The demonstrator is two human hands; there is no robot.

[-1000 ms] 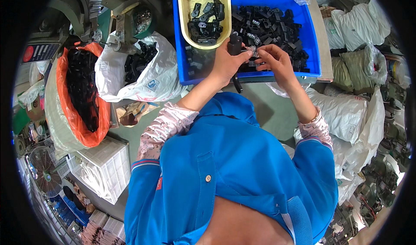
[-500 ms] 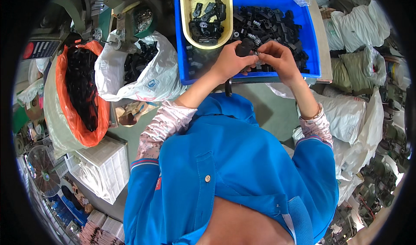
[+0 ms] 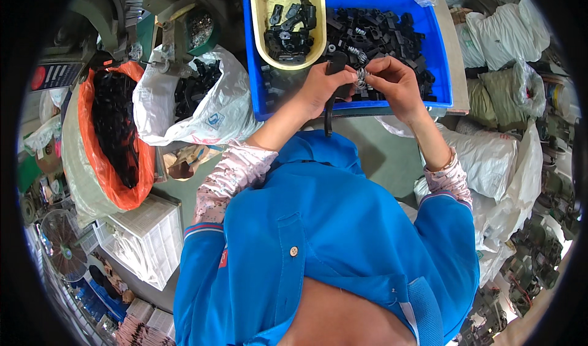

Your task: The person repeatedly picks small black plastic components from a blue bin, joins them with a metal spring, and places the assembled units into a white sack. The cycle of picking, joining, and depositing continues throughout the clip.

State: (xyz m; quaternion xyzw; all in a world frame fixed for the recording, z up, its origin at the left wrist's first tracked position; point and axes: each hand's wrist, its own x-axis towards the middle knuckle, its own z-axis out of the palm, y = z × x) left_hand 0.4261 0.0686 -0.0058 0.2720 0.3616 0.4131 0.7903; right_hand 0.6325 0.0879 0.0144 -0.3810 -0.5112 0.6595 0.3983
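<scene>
In my left hand (image 3: 320,89) is a long black plastic part (image 3: 331,104), upright in the picture, its lower end hanging past the near rim of the blue bin (image 3: 445,70). My right hand (image 3: 395,84) pinches a small silver coil spring (image 3: 361,78) between thumb and fingertips. The spring meets the fingertips of my left hand; whether it touches the black part I cannot tell. Both hands are over the near side of the bin, which holds many loose black parts (image 3: 392,37) and a few more springs (image 3: 357,55).
A cream tub (image 3: 260,21) with black pieces sits over the bin's left corner. To the left stand a white sack (image 3: 156,110) and an orange-lined sack (image 3: 147,156) of black parts, with a white crate (image 3: 144,236) below. Sacks (image 3: 484,159) are piled at the right.
The black part in my left hand has turned, so its long side now shows and its end hangs lower. The spring at my right fingertips has come into plain sight.
</scene>
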